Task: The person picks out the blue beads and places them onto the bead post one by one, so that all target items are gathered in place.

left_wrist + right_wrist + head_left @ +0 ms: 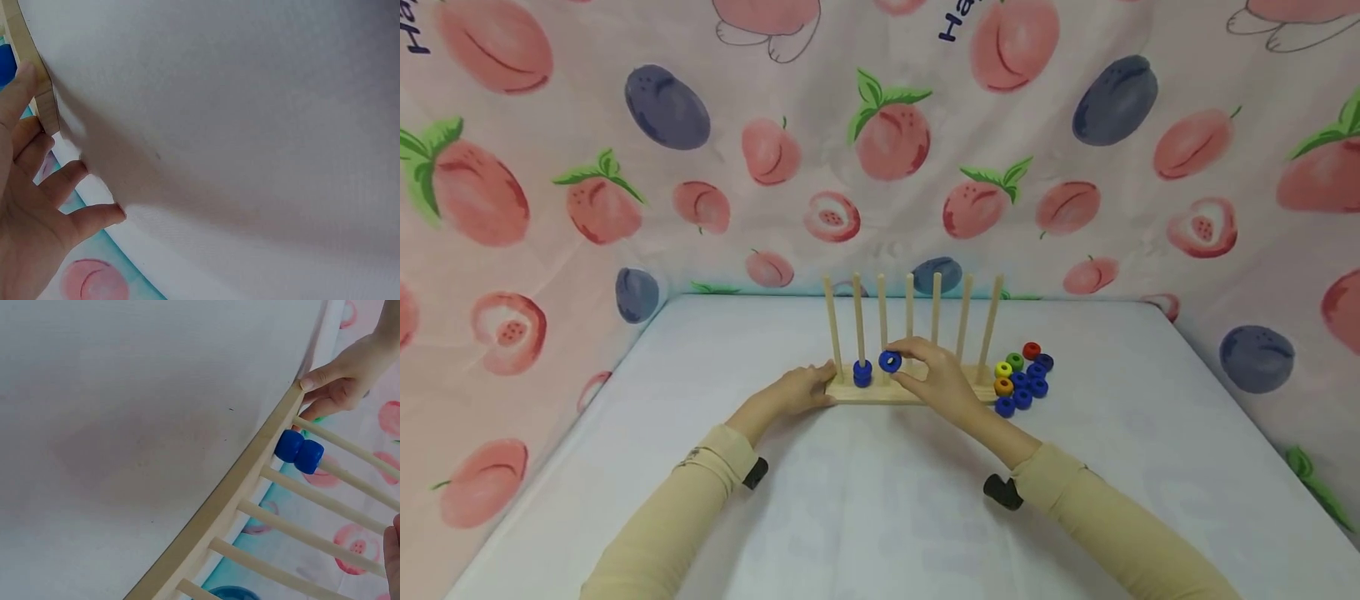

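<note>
A wooden peg stand (880,396) with several upright pegs rests on the white table. My left hand (805,389) grips its left end, thumb along the front edge; in the left wrist view that hand (37,212) has its other fingers spread past the end. Two blue beads (862,374) are stacked on the second peg from the left. My right hand (943,379) pinches another blue bead (891,361) between thumb and index finger, its hole facing the head camera. That bead is in front of the third peg, below the peg's top.
Right of the stand lies a loose group of beads: several blue beads (1022,398), a red bead (1032,351), a green bead (1015,362), a yellow bead (1003,369) and an orange bead (1003,387). A fruit-print cloth (880,217) hangs behind the table (737,333).
</note>
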`<state>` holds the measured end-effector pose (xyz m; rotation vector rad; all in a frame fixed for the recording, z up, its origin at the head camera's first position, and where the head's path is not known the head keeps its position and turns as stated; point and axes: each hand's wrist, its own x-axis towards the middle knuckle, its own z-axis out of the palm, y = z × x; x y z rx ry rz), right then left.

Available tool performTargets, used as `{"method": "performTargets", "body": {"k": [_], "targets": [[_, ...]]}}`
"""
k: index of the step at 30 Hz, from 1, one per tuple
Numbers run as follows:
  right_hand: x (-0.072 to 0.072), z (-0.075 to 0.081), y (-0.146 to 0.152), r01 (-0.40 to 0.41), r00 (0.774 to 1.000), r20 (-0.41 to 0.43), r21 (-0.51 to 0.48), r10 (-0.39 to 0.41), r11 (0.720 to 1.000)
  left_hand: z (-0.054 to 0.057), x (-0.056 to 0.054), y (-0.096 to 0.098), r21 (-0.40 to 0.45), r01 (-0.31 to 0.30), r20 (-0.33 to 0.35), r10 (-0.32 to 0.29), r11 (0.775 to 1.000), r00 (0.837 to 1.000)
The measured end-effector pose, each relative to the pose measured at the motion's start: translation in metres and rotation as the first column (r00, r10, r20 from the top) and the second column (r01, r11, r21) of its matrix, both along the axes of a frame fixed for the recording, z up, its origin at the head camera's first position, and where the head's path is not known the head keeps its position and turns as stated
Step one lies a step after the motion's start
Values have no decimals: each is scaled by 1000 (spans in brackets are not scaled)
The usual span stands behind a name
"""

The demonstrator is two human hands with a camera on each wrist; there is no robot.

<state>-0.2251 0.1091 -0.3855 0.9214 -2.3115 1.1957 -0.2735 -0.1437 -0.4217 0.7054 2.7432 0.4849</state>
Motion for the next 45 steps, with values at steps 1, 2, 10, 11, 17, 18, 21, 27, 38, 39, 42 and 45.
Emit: {"method": "performTargets", "body": {"k": [1,2,10,11,17,18,21,27,38,39,42,45], "targets": [[-1,1,-1,-1,1000,-6,0,1,1000,1,0,-1,-3,-3,1,3,1000,1000],[-1,3,-2,-1,1000,-11,0,1,1000,1,0,-1,-4,-7,-1,7,1000,1000],[-4,13,-8,5,999,-48,-6,-5,1000,-1,-2,0,-16,-27,-4,27,1000,1000],[-5,15,-9,9,998,-62,-2,-10,1000,-1,-2,0,-24,-26,-5,26,999,1000],[-9,30,-17,17,996,-82,-22,-19,1000,0,-3,0,-78,-14,-35,11,997,999],[-10,32,-17,18,997,-78,-25,-20,1000,-1,-4,0,-84,-10,-41,6,996,999],[-13,40,-19,33,996,-82,-11,-34,999,-1,-6,0,-94,3,-53,-8,996,999],[-16,53,-22,40,994,-103,1,-40,999,-2,-6,-1,-85,17,-66,-23,996,998],[-23,69,-28,58,968,-243,-12,-59,998,-3,-3,-1,-84,66,-131,-76,994,988],[-24,71,-29,61,965,-254,-7,-61,998,-3,-3,-1,-85,65,-135,-76,994,988],[-28,77,-30,66,958,-281,9,-61,998,-2,-3,-2,-83,63,-139,-74,995,987],[-32,83,-31,76,954,-291,27,-65,997,-2,-4,-3,-72,68,-139,-77,995,987]]}}
